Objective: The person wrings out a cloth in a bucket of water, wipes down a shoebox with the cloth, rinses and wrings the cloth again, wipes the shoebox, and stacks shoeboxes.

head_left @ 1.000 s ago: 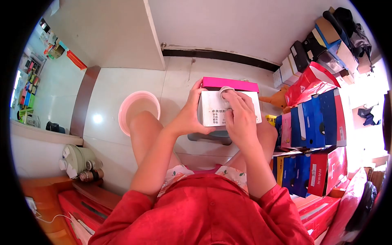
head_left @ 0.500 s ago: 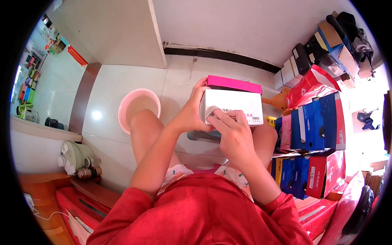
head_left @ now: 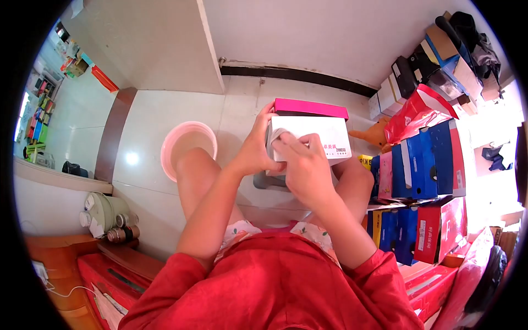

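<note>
The left hand (head_left: 257, 147) clasps the left end of a white shoebox (head_left: 319, 126) near the knees (head_left: 355, 177), right of the pink basin (head_left: 167, 147), while the right hand (head_left: 306, 168) pinches a pale cloth (head_left: 276, 134) against its printed face.

Basin (head_left: 167, 151) left of held box (head_left: 319, 131), stacked cartons (head_left: 423, 165) right

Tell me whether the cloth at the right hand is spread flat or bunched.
Bunched: the cloth shows only as a small pale wad at the right hand, not spread across the white box.
</note>
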A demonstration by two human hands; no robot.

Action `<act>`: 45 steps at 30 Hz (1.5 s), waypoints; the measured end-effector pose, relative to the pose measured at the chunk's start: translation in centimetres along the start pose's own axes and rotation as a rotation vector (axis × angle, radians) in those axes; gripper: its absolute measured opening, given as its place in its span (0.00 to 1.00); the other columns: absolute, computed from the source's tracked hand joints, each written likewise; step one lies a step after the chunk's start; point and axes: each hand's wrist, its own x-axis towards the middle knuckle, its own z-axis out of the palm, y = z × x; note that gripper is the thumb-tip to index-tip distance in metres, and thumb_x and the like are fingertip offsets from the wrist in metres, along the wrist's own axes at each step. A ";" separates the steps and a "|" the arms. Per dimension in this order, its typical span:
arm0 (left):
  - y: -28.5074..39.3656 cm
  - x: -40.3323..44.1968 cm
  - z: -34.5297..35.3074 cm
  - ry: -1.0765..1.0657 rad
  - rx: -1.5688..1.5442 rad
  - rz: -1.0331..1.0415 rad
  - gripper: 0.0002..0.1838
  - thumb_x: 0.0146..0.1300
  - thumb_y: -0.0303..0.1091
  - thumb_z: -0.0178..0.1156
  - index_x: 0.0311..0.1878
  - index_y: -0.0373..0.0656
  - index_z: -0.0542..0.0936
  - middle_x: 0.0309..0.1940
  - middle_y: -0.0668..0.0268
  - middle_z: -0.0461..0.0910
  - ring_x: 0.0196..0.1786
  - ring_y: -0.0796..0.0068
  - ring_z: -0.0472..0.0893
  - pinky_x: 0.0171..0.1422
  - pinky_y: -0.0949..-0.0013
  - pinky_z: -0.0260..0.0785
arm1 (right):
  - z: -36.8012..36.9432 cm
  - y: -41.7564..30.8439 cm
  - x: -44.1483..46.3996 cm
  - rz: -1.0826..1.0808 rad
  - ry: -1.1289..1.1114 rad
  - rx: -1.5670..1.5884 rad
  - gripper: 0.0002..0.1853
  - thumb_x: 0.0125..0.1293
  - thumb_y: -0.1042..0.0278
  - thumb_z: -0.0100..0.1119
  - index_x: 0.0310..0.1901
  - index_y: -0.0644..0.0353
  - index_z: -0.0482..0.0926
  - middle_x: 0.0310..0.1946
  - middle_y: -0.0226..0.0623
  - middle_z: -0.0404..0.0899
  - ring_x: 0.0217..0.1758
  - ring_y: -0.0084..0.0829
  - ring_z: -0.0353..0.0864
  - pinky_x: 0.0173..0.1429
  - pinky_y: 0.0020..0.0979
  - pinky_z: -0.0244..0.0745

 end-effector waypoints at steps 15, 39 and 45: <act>0.0 0.3 0.1 -0.025 -0.045 -0.008 0.61 0.29 0.37 0.80 0.70 0.44 0.56 0.78 0.52 0.40 0.78 0.60 0.52 0.80 0.57 0.45 | -3.7 1.9 -1.7 0.574 0.109 0.912 0.14 0.62 0.78 0.58 0.50 0.62 0.73 0.43 0.39 0.83 0.45 0.24 0.80 0.50 0.24 0.73; 0.6 0.0 -0.1 -0.006 0.028 -0.077 0.59 0.27 0.35 0.77 0.68 0.42 0.56 0.75 0.50 0.46 0.77 0.54 0.54 0.77 0.56 0.50 | 1.7 1.1 2.4 0.157 0.138 0.072 0.14 0.47 0.72 0.69 0.34 0.60 0.74 0.35 0.40 0.73 0.40 0.45 0.73 0.43 0.41 0.71; 0.2 0.0 0.2 -0.007 0.051 -0.005 0.58 0.25 0.33 0.78 0.66 0.42 0.57 0.75 0.50 0.45 0.76 0.54 0.55 0.77 0.58 0.50 | 0.2 0.0 -1.0 0.165 0.140 0.158 0.13 0.46 0.76 0.70 0.35 0.60 0.77 0.34 0.38 0.74 0.38 0.43 0.72 0.42 0.40 0.70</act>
